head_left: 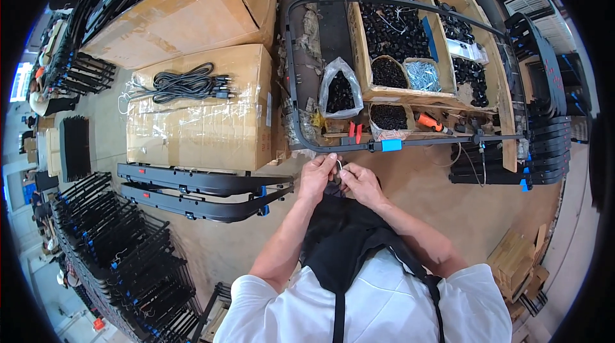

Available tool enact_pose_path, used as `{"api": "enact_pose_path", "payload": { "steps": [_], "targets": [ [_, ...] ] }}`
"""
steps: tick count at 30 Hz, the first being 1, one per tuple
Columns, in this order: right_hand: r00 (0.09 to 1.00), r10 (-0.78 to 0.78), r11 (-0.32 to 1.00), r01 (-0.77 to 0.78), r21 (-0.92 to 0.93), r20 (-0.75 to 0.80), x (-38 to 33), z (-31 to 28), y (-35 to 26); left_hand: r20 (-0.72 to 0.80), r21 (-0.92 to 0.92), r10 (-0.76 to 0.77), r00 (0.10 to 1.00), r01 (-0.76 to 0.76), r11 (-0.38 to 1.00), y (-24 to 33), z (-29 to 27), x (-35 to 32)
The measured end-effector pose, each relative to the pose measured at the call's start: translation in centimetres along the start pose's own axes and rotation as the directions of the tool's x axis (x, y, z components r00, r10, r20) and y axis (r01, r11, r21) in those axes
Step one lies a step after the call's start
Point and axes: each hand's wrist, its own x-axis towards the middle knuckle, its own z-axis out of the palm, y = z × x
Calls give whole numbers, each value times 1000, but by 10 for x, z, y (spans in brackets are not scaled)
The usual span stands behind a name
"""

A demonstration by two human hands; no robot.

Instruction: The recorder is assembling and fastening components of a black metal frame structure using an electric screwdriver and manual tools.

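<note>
Close together in front of my black apron (349, 215), my left hand (316, 178) and my right hand (363, 186) pinch a thin white strip (339, 163) that curves between their fingertips. Its lower part is hidden by the fingers, so its exact kind is unclear. Just beyond my hands lies a black tubular frame (290, 67) with rounded corners and blue tape (391, 145) on its bars. Its near bar passes right above my fingertips, and I cannot tell whether they touch it.
Inside the frame's outline stand a wooden bin (354, 42) of black parts, a plastic bag (340, 90) and an orange-handled tool (430, 123). Coiled black power cords (186, 83) lie on a cardboard box (192, 138) at left. Black frames (122, 260) are stacked at lower left.
</note>
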Motion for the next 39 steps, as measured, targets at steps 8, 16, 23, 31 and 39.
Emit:
{"api": "enact_pose_path", "payload": {
  "steps": [8,16,23,31,39],
  "targets": [
    [999,38,996,-38,87,-3,3,7,5,-135,40,18,991,-13,999,-5,12,4],
    [996,65,997,-61,54,-68,-3,8,-18,-285,177,42,958,9,984,3,29,-9],
    [998,21,995,-27,-96,-60,-1,7,-10,-281,112,91,955,-62,992,4,29,-11],
    [996,72,970,-60,234,-43,3,14,1,-216,92,-70,974,91,992,22,14,-3],
    [986,167,922,-158,354,5,14,14,-25,-207,848,692,691,-225,479,13,-11,-64]
  ]
}}
